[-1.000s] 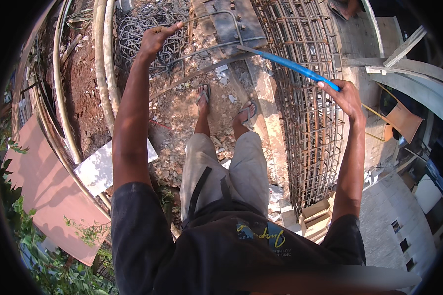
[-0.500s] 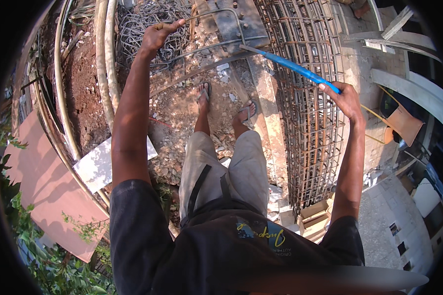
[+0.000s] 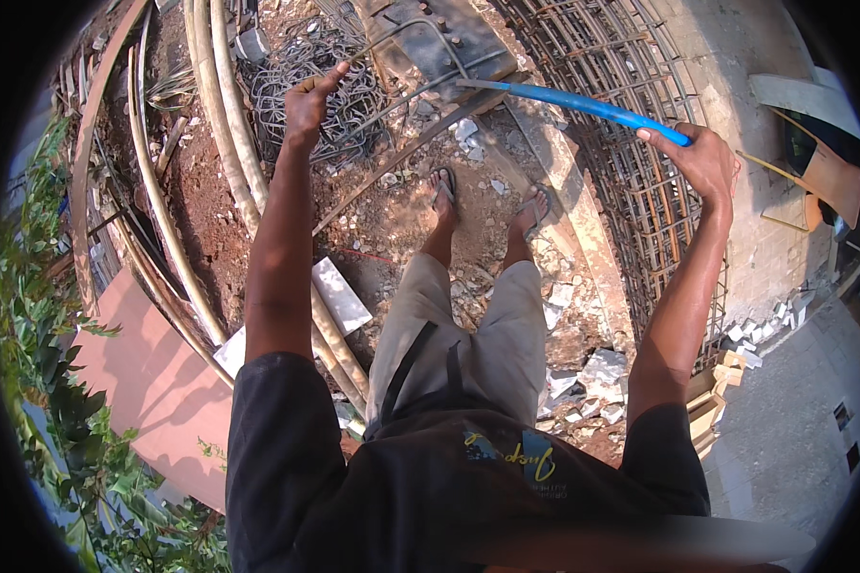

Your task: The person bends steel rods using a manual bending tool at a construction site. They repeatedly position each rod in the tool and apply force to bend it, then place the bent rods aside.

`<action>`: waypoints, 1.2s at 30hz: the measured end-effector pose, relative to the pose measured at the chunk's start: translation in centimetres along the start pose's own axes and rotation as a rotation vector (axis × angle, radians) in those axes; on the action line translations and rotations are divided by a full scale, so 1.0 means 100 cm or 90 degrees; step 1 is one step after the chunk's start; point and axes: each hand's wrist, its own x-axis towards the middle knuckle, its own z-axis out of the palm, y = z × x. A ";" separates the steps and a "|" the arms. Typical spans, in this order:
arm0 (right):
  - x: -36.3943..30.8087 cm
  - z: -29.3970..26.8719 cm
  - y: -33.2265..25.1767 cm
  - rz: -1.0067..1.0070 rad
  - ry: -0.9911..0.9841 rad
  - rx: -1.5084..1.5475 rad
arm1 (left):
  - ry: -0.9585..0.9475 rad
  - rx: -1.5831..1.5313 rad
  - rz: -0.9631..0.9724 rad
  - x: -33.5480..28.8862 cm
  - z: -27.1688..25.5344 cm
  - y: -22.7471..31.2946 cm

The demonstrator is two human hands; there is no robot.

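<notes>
My left hand [image 3: 308, 107] is closed around a thin bent steel rod [image 3: 384, 38], its thumb lying along the rod. The rod runs to a dark metal plate [image 3: 420, 53] with upright pegs, where it curves round and crosses another straight length. My right hand [image 3: 702, 164] grips the end of a long bar with a blue handle [image 3: 588, 103]. The bar's bare metal tip reaches the plate's near edge, close to the rod. Whether the tip is hooked on the rod, I cannot tell.
Bent steel pieces lie in a tangled heap [image 3: 296, 81] left of the plate. Tied rebar cages [image 3: 640, 134] stretch along the right. Wooden poles [image 3: 222, 115] run down the left, beside a pinkish sheet [image 3: 153, 372]. Rubble [image 3: 602, 372] litters the ground near my sandalled feet.
The view has shifted, so the ground and my feet sit farther right. The blue-handled bar now lies flatter across the picture, with my right hand higher and farther right. Both hands keep their grips.
</notes>
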 end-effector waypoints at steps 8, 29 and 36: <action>-0.132 0.067 -0.085 0.267 0.067 0.082 | 0.019 -0.024 0.018 0.009 0.004 -0.008; -0.188 0.116 -0.077 0.156 -0.036 0.252 | -0.008 -0.020 -0.020 -0.003 0.000 0.001; -0.122 0.089 -0.049 -0.022 -0.540 0.444 | 0.021 0.216 0.026 0.000 0.011 0.009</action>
